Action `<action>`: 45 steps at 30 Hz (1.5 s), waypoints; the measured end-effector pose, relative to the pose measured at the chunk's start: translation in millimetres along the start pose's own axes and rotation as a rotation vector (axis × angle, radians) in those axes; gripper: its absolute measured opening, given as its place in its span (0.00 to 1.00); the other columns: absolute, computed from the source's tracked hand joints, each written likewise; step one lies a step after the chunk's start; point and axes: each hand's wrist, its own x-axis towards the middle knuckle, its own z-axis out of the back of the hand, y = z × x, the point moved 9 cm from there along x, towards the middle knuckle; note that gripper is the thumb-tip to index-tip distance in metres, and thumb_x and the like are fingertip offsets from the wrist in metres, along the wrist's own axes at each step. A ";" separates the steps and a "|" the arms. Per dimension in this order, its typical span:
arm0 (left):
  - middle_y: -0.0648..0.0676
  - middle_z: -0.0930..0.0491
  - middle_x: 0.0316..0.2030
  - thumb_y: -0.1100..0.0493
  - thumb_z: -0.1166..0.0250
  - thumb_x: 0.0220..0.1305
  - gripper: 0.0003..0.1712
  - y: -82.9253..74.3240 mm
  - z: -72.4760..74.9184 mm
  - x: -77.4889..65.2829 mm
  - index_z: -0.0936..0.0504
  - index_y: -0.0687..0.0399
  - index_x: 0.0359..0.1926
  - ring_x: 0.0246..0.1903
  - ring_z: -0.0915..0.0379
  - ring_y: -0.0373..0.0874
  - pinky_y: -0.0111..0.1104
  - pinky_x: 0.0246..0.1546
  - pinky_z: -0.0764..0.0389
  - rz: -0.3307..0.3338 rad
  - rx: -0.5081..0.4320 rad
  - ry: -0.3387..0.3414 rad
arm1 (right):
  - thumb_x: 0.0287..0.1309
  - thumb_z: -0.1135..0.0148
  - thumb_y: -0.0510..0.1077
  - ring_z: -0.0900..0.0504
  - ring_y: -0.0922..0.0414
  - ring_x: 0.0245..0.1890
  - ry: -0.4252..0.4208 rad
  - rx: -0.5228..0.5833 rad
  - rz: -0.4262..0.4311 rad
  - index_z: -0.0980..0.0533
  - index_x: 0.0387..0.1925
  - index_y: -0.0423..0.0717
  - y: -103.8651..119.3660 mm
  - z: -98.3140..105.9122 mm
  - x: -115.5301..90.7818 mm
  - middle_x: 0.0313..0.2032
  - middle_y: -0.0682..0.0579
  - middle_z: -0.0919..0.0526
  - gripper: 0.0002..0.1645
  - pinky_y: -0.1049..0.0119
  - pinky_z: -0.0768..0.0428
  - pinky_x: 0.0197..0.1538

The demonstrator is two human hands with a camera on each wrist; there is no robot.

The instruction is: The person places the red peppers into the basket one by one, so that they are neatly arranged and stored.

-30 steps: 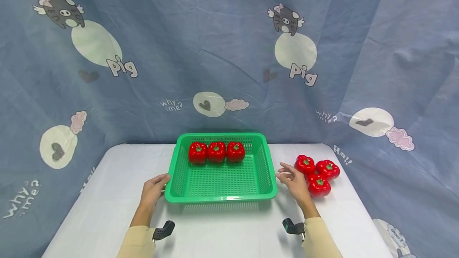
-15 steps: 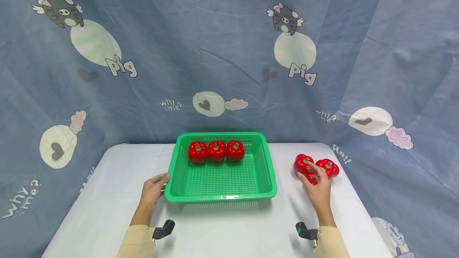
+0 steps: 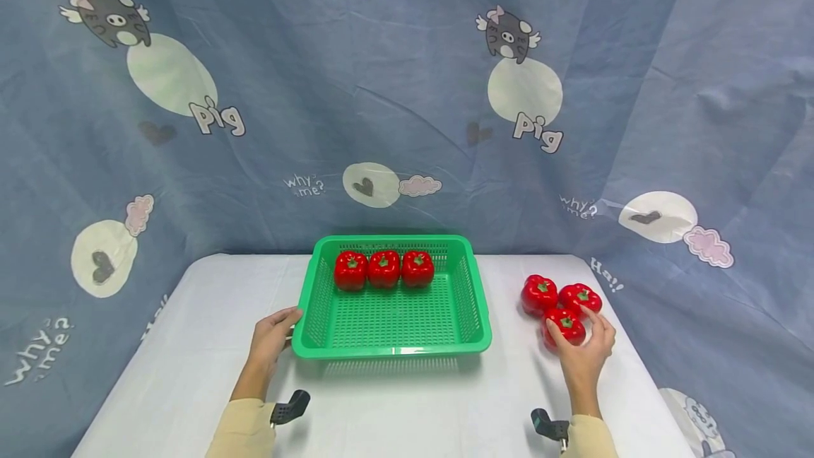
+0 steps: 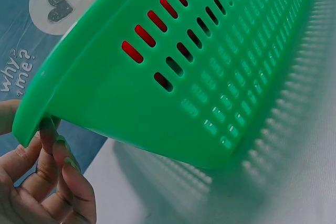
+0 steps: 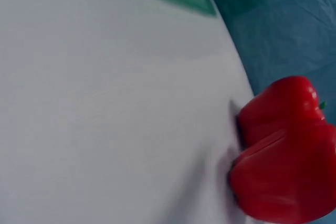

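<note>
My left hand (image 3: pixel 273 338) holds the left rim of a green plastic basket (image 3: pixel 394 353). In the left wrist view its fingers (image 4: pixel 76 182) curl under the rim. Three red bell peppers (image 3: pixel 384 271) stand side by side along the basket's back wall. On the right, my right hand (image 3: pixel 588 348) grips the front red bell pepper (image 3: pixel 562 329) of a group of three, thumb at its left and a finger at its right. Behind it sit two more peppers, one left (image 3: pixel 539 295) and one right (image 3: pixel 580 297). The right wrist view shows peppers (image 5: pixel 286 177) but no fingers.
A white table (image 3: pixel 413 415) carries everything, and a blue printed cloth (image 3: pixel 407 104) hangs behind its back edge. The basket's right wall (image 3: pixel 477 302) lies between its inside and the loose peppers. The basket's front part has bare floor.
My right hand has moved right, from beside the basket's right rim, over the loose peppers to the front one. The left hand and basket stay put.
</note>
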 end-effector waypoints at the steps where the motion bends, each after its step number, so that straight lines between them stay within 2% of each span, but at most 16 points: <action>1: 0.58 0.24 0.54 0.41 0.42 0.67 0.34 -6.0 0.2 -6.1 0.28 0.63 0.62 0.45 0.25 0.42 0.30 0.42 0.21 0.000 -0.004 0.007 | 0.52 0.29 0.42 0.48 0.45 0.69 -0.006 0.004 -0.006 0.36 0.64 0.41 -2.8 -0.6 0.0 0.65 0.41 0.43 0.40 0.35 0.34 0.62; 4: 0.62 0.26 0.56 0.43 0.44 0.68 0.34 -18.7 0.9 -19.0 0.30 0.65 0.63 0.48 0.26 0.47 0.36 0.49 0.22 0.000 -0.001 0.010 | 0.52 0.29 0.43 0.48 0.46 0.68 -0.032 0.016 -0.013 0.36 0.64 0.42 -10.2 -2.5 0.3 0.64 0.42 0.44 0.40 0.37 0.35 0.63; 6: 0.62 0.26 0.56 0.44 0.44 0.69 0.33 -20.9 1.5 -21.3 0.30 0.65 0.63 0.48 0.26 0.48 0.37 0.50 0.22 0.004 -0.003 0.006 | 0.52 0.29 0.44 0.47 0.47 0.68 -0.048 0.026 -0.019 0.37 0.64 0.42 -15.1 -4.2 0.2 0.64 0.43 0.43 0.41 0.39 0.36 0.65; 7: 0.62 0.25 0.55 0.44 0.43 0.69 0.33 -20.9 1.5 -20.8 0.30 0.66 0.62 0.48 0.26 0.48 0.37 0.48 0.22 0.000 -0.009 0.013 | 0.51 0.28 0.43 0.47 0.47 0.68 -0.054 0.035 -0.016 0.37 0.64 0.42 -17.1 -5.1 0.0 0.63 0.43 0.44 0.41 0.39 0.37 0.65; 10: 0.54 0.21 0.48 0.42 0.40 0.66 0.33 -13.4 2.5 -13.1 0.27 0.63 0.61 0.42 0.24 0.42 0.28 0.38 0.21 0.003 -0.016 0.007 | 0.51 0.28 0.43 0.47 0.46 0.68 -0.064 0.065 -0.025 0.39 0.65 0.42 -24.5 -7.8 -1.5 0.63 0.43 0.44 0.42 0.41 0.40 0.68; 12: 0.54 0.21 0.48 0.42 0.40 0.66 0.34 -12.3 1.1 -10.6 0.27 0.64 0.61 0.42 0.25 0.42 0.29 0.38 0.22 -0.009 -0.024 0.034 | 0.51 0.28 0.42 0.46 0.46 0.68 -0.067 0.075 -0.026 0.40 0.65 0.41 -28.8 -9.5 -2.5 0.62 0.42 0.43 0.43 0.42 0.42 0.69; 14: 0.50 0.20 0.46 0.41 0.40 0.65 0.33 -6.4 2.0 -5.2 0.26 0.60 0.60 0.40 0.24 0.39 0.26 0.34 0.22 -0.004 -0.017 0.016 | 0.50 0.27 0.41 0.46 0.45 0.68 -0.065 0.076 -0.027 0.40 0.65 0.40 -32.3 -11.2 -3.2 0.62 0.41 0.43 0.44 0.42 0.43 0.70; 17: 0.58 0.24 0.53 0.44 0.43 0.69 0.32 -14.4 -0.4 -13.4 0.29 0.64 0.62 0.46 0.26 0.46 0.35 0.46 0.22 -0.001 -0.002 0.031 | 0.50 0.28 0.41 0.46 0.43 0.68 -0.061 0.061 -0.024 0.41 0.66 0.39 -34.4 -12.4 -4.1 0.61 0.39 0.43 0.45 0.42 0.44 0.70; 19: 0.57 0.24 0.55 0.43 0.44 0.69 0.31 -3.5 0.3 -3.6 0.29 0.60 0.63 0.47 0.26 0.45 0.32 0.46 0.21 0.015 0.018 0.013 | 0.51 0.28 0.41 0.46 0.43 0.68 -0.058 0.049 -0.028 0.42 0.66 0.39 -35.2 -12.8 -4.1 0.61 0.38 0.43 0.45 0.42 0.44 0.70; 21: 0.62 0.28 0.58 0.45 0.45 0.69 0.32 -6.0 -0.8 -5.7 0.31 0.63 0.64 0.50 0.28 0.49 0.39 0.52 0.23 0.016 0.020 0.031 | 0.51 0.28 0.41 0.46 0.43 0.68 -0.053 0.040 -0.037 0.42 0.67 0.39 -36.2 -13.4 -4.0 0.61 0.38 0.43 0.46 0.42 0.44 0.70; 24: 0.56 0.24 0.54 0.41 0.42 0.67 0.33 -1.7 1.0 -0.4 0.28 0.60 0.62 0.45 0.26 0.44 0.32 0.44 0.21 0.002 0.010 0.023 | 0.52 0.29 0.40 0.46 0.43 0.68 -0.045 0.027 -0.047 0.43 0.67 0.39 -38.9 -14.2 -3.4 0.61 0.38 0.44 0.46 0.42 0.43 0.69; 25: 0.57 0.24 0.53 0.42 0.42 0.67 0.33 -10.1 0.4 -8.5 0.28 0.62 0.62 0.45 0.26 0.44 0.33 0.44 0.21 -0.003 0.004 0.034 | 0.52 0.29 0.40 0.46 0.42 0.68 -0.039 0.024 -0.052 0.43 0.68 0.38 -39.7 -14.7 -3.3 0.61 0.38 0.44 0.46 0.42 0.43 0.69; 28: 0.56 0.22 0.50 0.43 0.41 0.67 0.32 -18.4 0.5 -15.9 0.27 0.63 0.61 0.41 0.26 0.41 0.31 0.40 0.22 -0.010 0.007 0.026 | 0.53 0.30 0.40 0.47 0.42 0.68 -0.018 0.008 -0.073 0.45 0.68 0.38 -43.7 -16.6 -2.8 0.62 0.37 0.44 0.47 0.42 0.42 0.69; 31: 0.60 0.23 0.52 0.47 0.44 0.69 0.31 -23.7 -0.5 -20.9 0.29 0.65 0.62 0.42 0.26 0.41 0.33 0.44 0.22 -0.006 0.027 0.032 | 0.53 0.31 0.39 0.47 0.41 0.68 0.012 -0.017 -0.102 0.48 0.69 0.39 -47.0 -19.4 -2.7 0.64 0.37 0.45 0.48 0.41 0.41 0.68; 38: 0.60 0.23 0.52 0.50 0.45 0.70 0.27 -26.4 0.0 -24.3 0.29 0.65 0.62 0.39 0.25 0.38 0.30 0.42 0.23 0.012 0.040 0.030 | 0.54 0.32 0.38 0.48 0.41 0.69 0.048 -0.051 -0.110 0.50 0.69 0.39 -47.7 -21.5 -1.1 0.65 0.36 0.46 0.48 0.41 0.42 0.68; 45: 0.63 0.26 0.56 0.50 0.46 0.70 0.28 -24.3 -1.3 -21.1 0.29 0.65 0.62 0.48 0.26 0.49 0.42 0.53 0.24 0.009 0.022 0.030 | 0.53 0.31 0.38 0.46 0.39 0.68 0.078 -0.064 -0.106 0.49 0.68 0.37 -42.7 -18.9 -2.6 0.64 0.35 0.45 0.48 0.39 0.40 0.67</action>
